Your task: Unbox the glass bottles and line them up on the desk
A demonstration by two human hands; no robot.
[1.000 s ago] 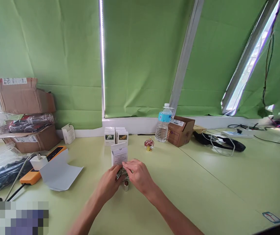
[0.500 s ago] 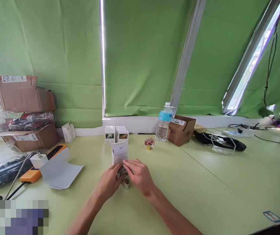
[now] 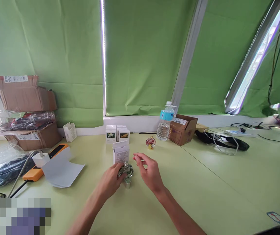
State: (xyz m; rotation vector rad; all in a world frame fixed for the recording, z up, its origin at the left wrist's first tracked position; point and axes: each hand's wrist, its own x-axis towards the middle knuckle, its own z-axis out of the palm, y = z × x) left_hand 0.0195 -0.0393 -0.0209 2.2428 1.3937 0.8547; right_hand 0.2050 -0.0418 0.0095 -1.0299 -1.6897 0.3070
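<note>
My left hand [image 3: 112, 178] is closed round the side of a shiny, round, silvery perfume bottle [image 3: 127, 169] on the table. A short silver cylinder [image 3: 127, 183] stands just in front of it, touching or nearly so. To the right, my right hand [image 3: 149, 171] is raised apart from the bottle, thumb and fingertips pressed together; I cannot make out what, if anything, is between them. Behind the bottle stands a white printed carton [image 3: 120, 152] with its top flap up. Further back sits a similar red bottle with gold parts [image 3: 150, 142].
Small white boxes with flower pictures [image 3: 117, 135] stand at the back. A water bottle [image 3: 164, 122] and a brown cardboard box [image 3: 182, 130] are right of them. Left lie a white paper sheet [image 3: 63, 171], an orange power strip [image 3: 33, 174] and stacked cartons [image 3: 29, 98].
My right hand has moved off the silvery bottle to the right, its fingertips still together. My left hand stays on the bottle, which now shows more fully.
</note>
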